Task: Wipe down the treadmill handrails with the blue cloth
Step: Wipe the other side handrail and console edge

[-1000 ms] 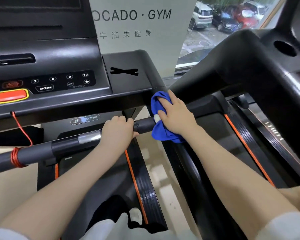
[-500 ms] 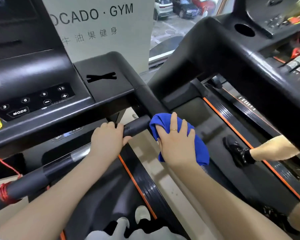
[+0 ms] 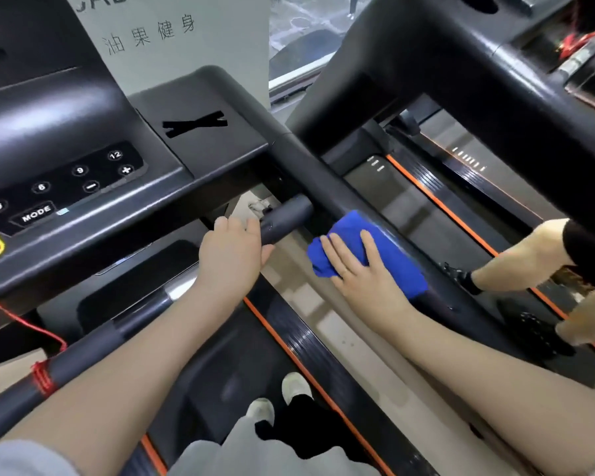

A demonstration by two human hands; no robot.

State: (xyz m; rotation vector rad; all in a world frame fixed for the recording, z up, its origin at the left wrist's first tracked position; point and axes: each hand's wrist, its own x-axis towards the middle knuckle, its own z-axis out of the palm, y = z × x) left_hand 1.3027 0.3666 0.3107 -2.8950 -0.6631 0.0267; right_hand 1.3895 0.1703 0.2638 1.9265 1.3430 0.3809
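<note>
My right hand (image 3: pixel 364 269) presses a crumpled blue cloth (image 3: pixel 389 249) flat against the black right side handrail (image 3: pixel 327 183), which slopes down from the console corner toward me. The fingers lie spread over the cloth. My left hand (image 3: pixel 232 257) is wrapped around the dark front crossbar (image 3: pixel 285 214) just left of where it meets the side rail. That crossbar runs down to the left past a chrome sensor patch (image 3: pixel 176 292).
The console (image 3: pixel 83 187) with speed buttons and a red stop key sits at upper left; a red safety cord (image 3: pixel 43 374) is tied on the crossbar. A second treadmill (image 3: pixel 461 63) stands close on the right, with another person's legs (image 3: pixel 522 259) on its belt. My feet are below.
My right hand has slid the blue cloth down the side handrail, away from the console corner and toward me. My left hand has stayed gripped on the crossbar.
</note>
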